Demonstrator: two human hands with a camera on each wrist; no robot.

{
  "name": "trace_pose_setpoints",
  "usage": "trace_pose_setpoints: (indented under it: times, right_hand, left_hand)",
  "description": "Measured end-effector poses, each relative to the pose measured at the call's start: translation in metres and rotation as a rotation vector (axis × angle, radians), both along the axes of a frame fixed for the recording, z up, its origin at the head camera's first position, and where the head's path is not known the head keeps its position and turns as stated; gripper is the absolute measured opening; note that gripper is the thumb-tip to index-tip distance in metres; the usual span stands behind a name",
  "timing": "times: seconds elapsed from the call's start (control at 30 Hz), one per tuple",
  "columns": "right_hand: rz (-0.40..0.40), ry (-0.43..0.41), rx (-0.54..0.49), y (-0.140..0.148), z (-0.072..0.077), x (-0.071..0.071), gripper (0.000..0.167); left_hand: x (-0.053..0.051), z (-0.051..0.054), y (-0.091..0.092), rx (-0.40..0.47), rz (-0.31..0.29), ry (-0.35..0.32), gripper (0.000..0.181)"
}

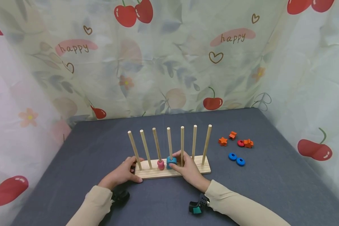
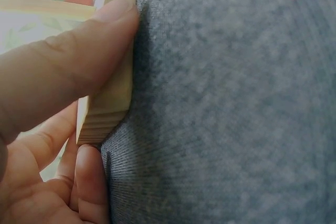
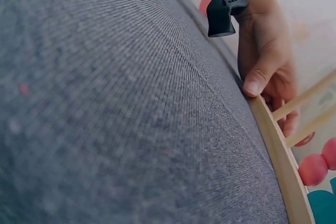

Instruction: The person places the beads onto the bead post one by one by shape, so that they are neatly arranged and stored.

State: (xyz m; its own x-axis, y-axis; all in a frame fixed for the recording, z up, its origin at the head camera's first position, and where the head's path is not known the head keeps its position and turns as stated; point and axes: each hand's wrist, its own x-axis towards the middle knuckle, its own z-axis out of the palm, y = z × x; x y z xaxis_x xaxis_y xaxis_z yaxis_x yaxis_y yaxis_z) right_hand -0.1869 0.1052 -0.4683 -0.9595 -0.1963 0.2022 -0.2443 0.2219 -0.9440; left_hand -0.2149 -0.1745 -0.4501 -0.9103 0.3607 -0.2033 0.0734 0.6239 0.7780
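A wooden base with several upright pegs (image 1: 158, 174) lies across the middle of the table. My left hand (image 1: 123, 172) grips its left end, thumb on the front edge and fingers behind; the left wrist view shows this thumb (image 2: 68, 61) up close. My right hand (image 1: 190, 169) pinches a blue piece (image 1: 171, 160) low on the fourth peg from the left, thumb in front and fingers behind. Another blue part shows beneath it, partly hidden. Pink beads (image 1: 160, 164) sit low on the third peg. In the right wrist view, teal pieces (image 3: 321, 205) show at the edge.
Right of the base lie two blue rings (image 1: 240, 161), several orange pieces (image 1: 223, 141), one of them star-shaped, and a red ring (image 1: 240, 143). The dark grey table (image 1: 271, 194) ends at a patterned curtain (image 1: 169, 62) behind and at both sides.
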Motion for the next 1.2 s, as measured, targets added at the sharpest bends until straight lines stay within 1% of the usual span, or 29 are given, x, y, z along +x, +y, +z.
trace_pose_setpoints:
  times: [0.1, 0.23, 0.33, 0.5, 0.57, 0.67, 0.8, 0.9, 1.1, 1.2]
  right_hand:
    - [-0.004, -0.013, -0.002, -0.001, 0.0, -0.001, 0.03]
    - [-0.011, -0.039, -0.004, -0.004, 0.02, 0.009, 0.031]
    - [-0.017, -0.054, -0.001, -0.006, 0.027, 0.013, 0.033]
    - [-0.024, -0.062, -0.004, -0.005, 0.004, 0.0, 0.037]
    - [-0.016, -0.059, 0.002, -0.004, 0.001, -0.002, 0.038]
    - [0.002, -0.056, 0.027, -0.001, 0.0, -0.003, 0.04]
    - [0.041, -0.071, 0.084, 0.003, 0.002, -0.002, 0.049]
    - [0.063, -0.092, 0.155, 0.009, 0.006, 0.001, 0.056]
    - [0.131, -0.104, 0.333, 0.026, 0.019, 0.012, 0.07]
    - [0.169, -0.137, 0.392, 0.036, 0.028, 0.017, 0.076]
  left_hand:
    - [0.001, 0.0, 0.0, 0.007, 0.002, -0.008, 0.074]
    - [0.001, 0.0, 0.0, 0.011, 0.0, -0.01, 0.074]
    - [0.001, 0.0, 0.0, 0.009, -0.001, -0.011, 0.074]
    - [0.002, 0.002, 0.0, 0.016, -0.011, -0.02, 0.074]
    - [0.002, 0.003, -0.001, 0.017, -0.015, -0.019, 0.074]
    - [0.002, 0.003, -0.001, 0.016, -0.011, -0.016, 0.074]
    - [0.002, 0.004, -0.001, 0.015, -0.011, -0.014, 0.074]
    - [0.003, 0.005, -0.001, 0.015, -0.014, -0.017, 0.074]
    - [0.003, 0.004, 0.0, 0.028, -0.025, -0.01, 0.074]
    - [0.002, 0.004, 0.0, 0.035, -0.023, -0.006, 0.074]
